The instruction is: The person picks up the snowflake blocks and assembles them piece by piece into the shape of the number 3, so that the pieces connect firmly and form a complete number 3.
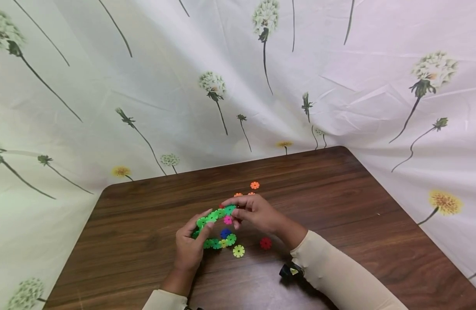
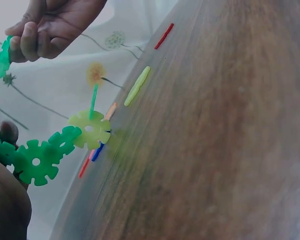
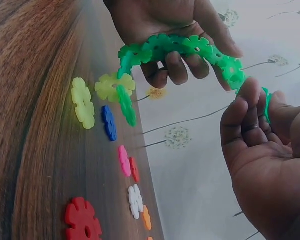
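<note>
Gripping the chain (image 3: 154, 42) above the worktop (image 1: 338, 206) in the curled left hand (image 1: 189, 245) and pinching a green disc (image 3: 266, 100) at one end with the right hand (image 1: 259, 214), and liable to pop the trailing yellow disc (image 3: 106, 90) loose by pushing or twisting too hard.

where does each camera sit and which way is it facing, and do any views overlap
Head: worn on the head, facing forward and down at the table, flowered cloth and disc chain; left hand, right hand and sleeves show.
Left wrist: looks low across the table, tilted; left hand at the left edge, right hand at top.
Right wrist: looks at the disc chain, tilted; right hand at lower right, left hand at top.
Shared: both wrist views show the disc chain and both hands.
</note>
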{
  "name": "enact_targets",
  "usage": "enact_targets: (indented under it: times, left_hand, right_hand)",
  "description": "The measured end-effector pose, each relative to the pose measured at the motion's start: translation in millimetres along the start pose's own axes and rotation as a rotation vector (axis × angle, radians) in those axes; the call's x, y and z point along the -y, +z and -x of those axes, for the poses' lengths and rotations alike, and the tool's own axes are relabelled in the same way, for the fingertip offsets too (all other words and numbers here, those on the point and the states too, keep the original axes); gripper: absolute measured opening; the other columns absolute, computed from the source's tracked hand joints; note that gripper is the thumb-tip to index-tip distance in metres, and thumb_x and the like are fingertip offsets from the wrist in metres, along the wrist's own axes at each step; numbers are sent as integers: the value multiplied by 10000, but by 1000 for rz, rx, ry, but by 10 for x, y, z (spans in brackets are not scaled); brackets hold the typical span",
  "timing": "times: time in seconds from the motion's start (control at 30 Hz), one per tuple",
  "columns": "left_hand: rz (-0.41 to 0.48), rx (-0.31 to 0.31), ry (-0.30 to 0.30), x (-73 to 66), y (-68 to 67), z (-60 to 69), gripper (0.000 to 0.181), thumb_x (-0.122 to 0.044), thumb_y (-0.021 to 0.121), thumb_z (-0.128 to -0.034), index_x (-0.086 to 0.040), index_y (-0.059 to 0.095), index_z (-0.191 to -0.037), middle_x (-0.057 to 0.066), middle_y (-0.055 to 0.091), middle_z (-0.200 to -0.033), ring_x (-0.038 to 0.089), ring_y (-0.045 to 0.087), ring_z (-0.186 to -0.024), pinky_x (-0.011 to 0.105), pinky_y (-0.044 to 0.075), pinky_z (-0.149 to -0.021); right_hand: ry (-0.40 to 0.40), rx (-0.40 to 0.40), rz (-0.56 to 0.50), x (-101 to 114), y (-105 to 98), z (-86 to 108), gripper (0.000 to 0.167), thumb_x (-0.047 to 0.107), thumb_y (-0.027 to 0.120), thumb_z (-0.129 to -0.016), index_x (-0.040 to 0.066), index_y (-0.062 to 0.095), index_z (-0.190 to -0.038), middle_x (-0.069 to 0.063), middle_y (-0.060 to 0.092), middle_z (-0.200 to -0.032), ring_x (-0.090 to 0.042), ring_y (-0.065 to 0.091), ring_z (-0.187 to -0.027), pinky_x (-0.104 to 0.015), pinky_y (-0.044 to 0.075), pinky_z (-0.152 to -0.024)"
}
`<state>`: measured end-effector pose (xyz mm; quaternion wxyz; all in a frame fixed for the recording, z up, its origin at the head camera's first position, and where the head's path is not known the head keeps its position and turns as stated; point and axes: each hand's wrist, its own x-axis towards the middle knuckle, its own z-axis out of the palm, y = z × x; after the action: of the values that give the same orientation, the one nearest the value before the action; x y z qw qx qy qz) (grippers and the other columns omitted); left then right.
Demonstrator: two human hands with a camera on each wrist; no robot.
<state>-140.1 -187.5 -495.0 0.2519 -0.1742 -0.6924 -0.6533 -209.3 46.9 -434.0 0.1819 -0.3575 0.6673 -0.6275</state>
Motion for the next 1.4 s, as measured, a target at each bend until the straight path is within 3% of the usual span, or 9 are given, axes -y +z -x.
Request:
enact_targets:
  times: [0.17, 0.4, 0.53, 0.7, 0.83, 1.03, 1.13, 1.27, 1.4]
  left_hand:
    - [-18, 25, -17, -16, 16, -7, 311, 136, 672, -1002, 129, 713, -1310, -8, 818, -1210, 20, 746, -1085, 185, 610, -919]
    - [5, -3, -115, -57, 46, -1, 310, 113, 680, -1008, 83, 738, -1311, 231, 771, -1299, 72, 770, -1150, 218, 632, -927]
    - [5, -22, -151, -74, 42, 5, 312, 99, 686, -1011, 58, 748, -1314, 115, 803, -1267, 82, 789, -1067, 238, 651, -868]
    - [23, -29, -163, -70, 27, -4, 315, 94, 685, -1015, 121, 709, -1328, -15, 838, -1083, 168, 801, -844, 296, 671, -767]
    - [14, -38, -158, -52, 7, -15, 315, 91, 685, -1016, 138, 699, -1327, 38, 828, -962, 188, 781, -789, 284, 659, -737]
    - [8, -82, -137, -34, -30, -27, 284, 89, 692, -1013, 109, 732, -1293, 116, 754, -822, 150, 720, -748, 250, 624, -683]
    - [23, -90, -112, -28, -50, -37, 282, 95, 686, -1013, 130, 722, -1291, 121, 715, -796, 134, 680, -733, 246, 600, -666]
    - [33, -81, -82, -19, -67, -47, 271, 100, 674, -1018, 155, 711, -1281, 84, 664, -767, 152, 622, -702, 277, 548, -626]
    - [20, -78, -78, -17, -77, -48, 258, 100, 670, -1020, 141, 724, -1269, 39, 629, -750, 163, 579, -685, 316, 505, -607]
  right_hand:
    - [0, 0, 5, -7, -18, 9, 339, 8, 545, -1128, -52, 641, -1447, -16, 690, -828, -128, 659, -761, -230, 590, -831]
    - [-13, 44, -9, 0, -24, 6, 328, 9, 542, -1128, -88, 640, -1426, -20, 663, -832, -75, 626, -735, -215, 567, -777]
    - [-7, 48, 3, 8, -8, -4, 341, 10, 540, -1128, -74, 631, -1445, -58, 642, -854, -80, 600, -745, -205, 546, -753]
    - [7, 28, 22, -19, -8, -24, 418, 41, 550, -1134, 21, 574, -1551, -49, 630, -929, -97, 599, -776, -239, 561, -753]
    - [11, -1, -6, -107, -33, -55, 430, 65, 491, -1162, 2, 519, -1586, -114, 635, -943, -121, 614, -778, -305, 586, -766]
    - [88, -102, 24, -279, -45, -95, 317, 64, 519, -1153, -84, 643, -1404, -355, 634, -1048, -118, 606, -760, -298, 567, -731]
    - [120, -128, 101, -388, -37, -109, 273, 61, 616, -1107, -53, 701, -1340, -279, 669, -1011, -123, 601, -735, -270, 547, -671]
    - [107, -96, 181, -529, -20, -123, 246, 57, 667, -1076, -34, 742, -1293, -149, 706, -980, -134, 589, -700, -247, 504, -606]
    - [102, -75, 178, -592, 12, -131, 234, 42, 687, -1060, -34, 755, -1270, -163, 733, -1016, -132, 577, -673, -225, 488, -581]
